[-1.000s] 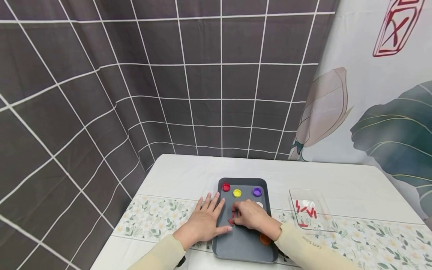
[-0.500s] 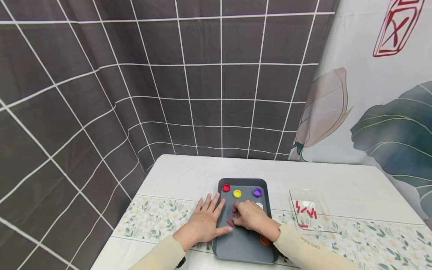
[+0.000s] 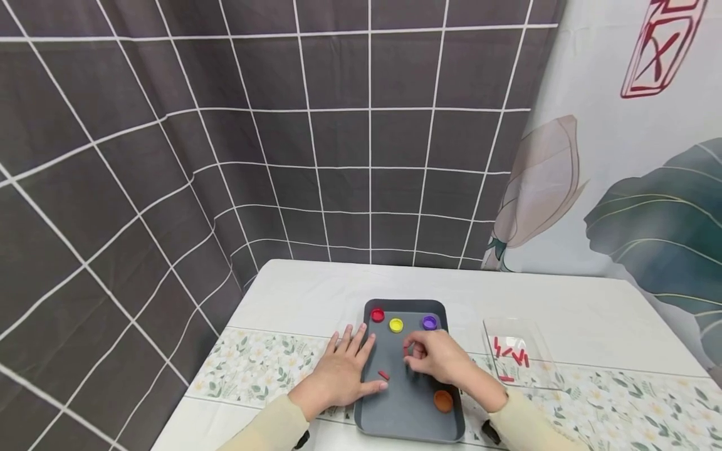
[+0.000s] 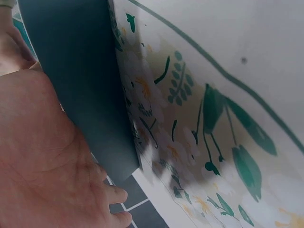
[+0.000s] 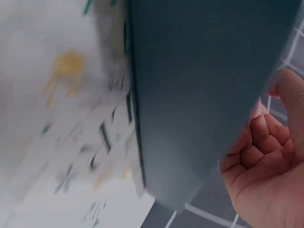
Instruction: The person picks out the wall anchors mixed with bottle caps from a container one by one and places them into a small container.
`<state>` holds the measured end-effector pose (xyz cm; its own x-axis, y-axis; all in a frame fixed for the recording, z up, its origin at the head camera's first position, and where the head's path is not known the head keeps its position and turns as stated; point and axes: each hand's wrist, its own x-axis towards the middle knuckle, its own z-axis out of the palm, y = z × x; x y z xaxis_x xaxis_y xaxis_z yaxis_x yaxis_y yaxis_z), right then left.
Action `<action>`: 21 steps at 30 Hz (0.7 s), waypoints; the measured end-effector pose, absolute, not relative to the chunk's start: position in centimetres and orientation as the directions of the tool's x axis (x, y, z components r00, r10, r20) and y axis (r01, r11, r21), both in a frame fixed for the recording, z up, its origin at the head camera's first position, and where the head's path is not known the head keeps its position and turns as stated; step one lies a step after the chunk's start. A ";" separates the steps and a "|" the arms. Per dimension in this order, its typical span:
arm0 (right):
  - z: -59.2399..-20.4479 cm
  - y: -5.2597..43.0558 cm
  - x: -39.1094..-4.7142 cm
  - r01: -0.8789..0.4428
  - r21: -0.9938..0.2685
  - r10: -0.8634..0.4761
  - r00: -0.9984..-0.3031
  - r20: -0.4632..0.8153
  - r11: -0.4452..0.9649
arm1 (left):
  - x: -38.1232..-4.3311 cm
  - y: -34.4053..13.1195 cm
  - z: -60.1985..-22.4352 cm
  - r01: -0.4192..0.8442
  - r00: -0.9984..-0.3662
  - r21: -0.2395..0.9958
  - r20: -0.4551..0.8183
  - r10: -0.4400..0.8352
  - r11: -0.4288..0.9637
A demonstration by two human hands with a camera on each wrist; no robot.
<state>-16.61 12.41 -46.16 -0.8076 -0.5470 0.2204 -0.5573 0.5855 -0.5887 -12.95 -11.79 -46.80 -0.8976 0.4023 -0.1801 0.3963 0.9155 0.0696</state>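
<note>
My right hand is over the grey tray in the head view, its thumb and forefinger pinching a small red stick. Another red stick lies on the tray floor, between the two hands. Fingers spread, my left hand lies across the tray's left rim, thumb reaching inside. In the left wrist view, the palm of the left hand shows beside the tray wall. The right wrist view has the curled fingers of the right hand partly behind the tray wall.
Round caps sit in the tray: red, yellow, purple and orange-brown. Right of it, a clear plastic box holds several red sticks. A flowered cloth covers the table; a dark gridded curtain hangs behind.
My right hand has moved right and away from the lying stick, carrying the pinched red stick. It now hides the white cap and uncovers the orange-brown one. The left hand stays put.
</note>
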 end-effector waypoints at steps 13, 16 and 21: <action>-44.8 20.4 -15.5 -0.485 -0.646 -0.386 -0.871 0.303 0.589 | -12.9 -11.9 -47.2 0.404 -0.899 0.071 -0.154 0.410 0.912; -44.9 22.2 -15.2 -0.480 -0.635 -0.358 -0.877 0.321 0.606 | -12.9 -12.0 -47.2 0.407 -0.899 0.077 -0.145 0.414 0.910; -45.0 24.9 -14.9 -0.492 -0.616 -0.331 -0.870 0.364 0.615 | -12.9 -12.0 -47.3 0.412 -0.898 0.092 -0.126 0.421 0.907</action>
